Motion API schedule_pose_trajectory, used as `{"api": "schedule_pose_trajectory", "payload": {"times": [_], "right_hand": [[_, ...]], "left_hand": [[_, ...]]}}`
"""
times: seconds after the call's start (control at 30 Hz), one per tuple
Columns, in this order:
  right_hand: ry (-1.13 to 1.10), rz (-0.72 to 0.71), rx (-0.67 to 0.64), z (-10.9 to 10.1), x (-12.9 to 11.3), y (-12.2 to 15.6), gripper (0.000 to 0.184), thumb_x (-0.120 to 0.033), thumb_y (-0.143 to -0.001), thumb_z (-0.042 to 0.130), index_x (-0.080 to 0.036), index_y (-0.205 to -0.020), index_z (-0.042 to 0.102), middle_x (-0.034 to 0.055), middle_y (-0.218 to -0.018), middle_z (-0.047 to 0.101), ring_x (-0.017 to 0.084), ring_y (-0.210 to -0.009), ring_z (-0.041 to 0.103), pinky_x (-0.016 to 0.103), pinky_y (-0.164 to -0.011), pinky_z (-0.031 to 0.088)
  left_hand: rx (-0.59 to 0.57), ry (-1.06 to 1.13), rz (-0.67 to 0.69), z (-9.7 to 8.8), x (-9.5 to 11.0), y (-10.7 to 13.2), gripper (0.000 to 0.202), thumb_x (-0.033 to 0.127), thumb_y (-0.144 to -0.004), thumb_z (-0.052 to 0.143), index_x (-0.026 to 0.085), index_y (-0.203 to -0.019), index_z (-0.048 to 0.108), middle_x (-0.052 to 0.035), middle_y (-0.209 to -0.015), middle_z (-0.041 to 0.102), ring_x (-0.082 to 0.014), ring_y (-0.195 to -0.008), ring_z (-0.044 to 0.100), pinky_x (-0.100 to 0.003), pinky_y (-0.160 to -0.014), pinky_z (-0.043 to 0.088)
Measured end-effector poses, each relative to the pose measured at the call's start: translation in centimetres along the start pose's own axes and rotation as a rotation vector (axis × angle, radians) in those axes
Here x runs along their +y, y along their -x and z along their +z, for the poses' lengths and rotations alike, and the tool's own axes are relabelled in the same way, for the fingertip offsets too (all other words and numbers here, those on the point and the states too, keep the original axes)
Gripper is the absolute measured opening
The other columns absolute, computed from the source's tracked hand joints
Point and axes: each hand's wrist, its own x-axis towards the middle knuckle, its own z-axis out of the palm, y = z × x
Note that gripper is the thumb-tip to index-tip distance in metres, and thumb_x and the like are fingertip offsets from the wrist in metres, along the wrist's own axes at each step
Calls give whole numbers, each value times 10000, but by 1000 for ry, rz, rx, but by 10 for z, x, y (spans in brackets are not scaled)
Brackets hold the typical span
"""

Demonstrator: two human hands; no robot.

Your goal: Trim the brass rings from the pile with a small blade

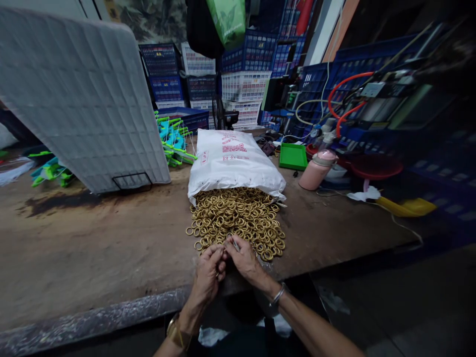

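Note:
A heap of brass-coloured rings (238,218) spills from the mouth of a white printed sack (238,153) onto the table. At the heap's near edge my left hand (210,270) is closed in a pinch, its fingertips meeting those of the other hand. What it grips is too small to make out. My right hand (245,260) is closed on a slim grey metal piece (235,244) between thumb and forefinger; its exact kind does not show. A bracelet circles my right wrist, and a watch the left one.
On the left a tall white padded panel (85,99) stands in a black wire holder, with green and blue plastic frames (174,139) behind it. To the right are a green tray (293,156), a pink bottle (318,170) and a machine with red hoses (375,104). Stacked crates (245,85) fill the back.

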Motion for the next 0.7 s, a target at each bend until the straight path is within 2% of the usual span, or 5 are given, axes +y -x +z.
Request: {"api": "schedule_pose_trajectory", "payload": {"times": [0.1,0.27,0.4,0.57,0.7], "right_hand": [[-12,4,15,-2,1,-2,250,-372,-797,421,-180,-641,461,-44,-592,442,95,-573,411,202,-550,336],[5,-10,-1,-4,-1,0,291,-395,-802,399,-187,-599,412,-56,-552,367,90,-535,362,202,-507,305],[-53,25,-25,-5,-4,1,272,-393,-805,400,-183,-643,458,-48,-554,428,95,-535,399,207,-517,326],[-106,66,-47,-6,-1,-1,274,-382,-817,388,-175,-674,496,-40,-524,461,103,-519,439,211,-533,349],[81,-13,21,-8,1,1,218,-304,-823,365,-179,-691,486,-27,-566,477,107,-539,440,210,-541,324]], "left_hand": [[-31,-147,79,-1,-3,1,334,382,-633,669,143,-835,553,52,-554,504,-16,-356,316,-143,-328,181],[-59,-252,138,0,-5,2,287,383,-651,659,136,-753,555,61,-528,469,-17,-383,315,-149,-365,210],[-87,-247,69,-1,-2,5,303,427,-665,637,158,-741,518,63,-551,471,-14,-351,289,-148,-329,185],[-162,-150,33,-4,-1,8,275,408,-704,611,162,-730,492,57,-602,467,-9,-370,283,-127,-320,170],[-149,-111,39,-4,-3,8,287,413,-702,615,167,-784,492,39,-653,511,-14,-386,304,-124,-324,188]]}}
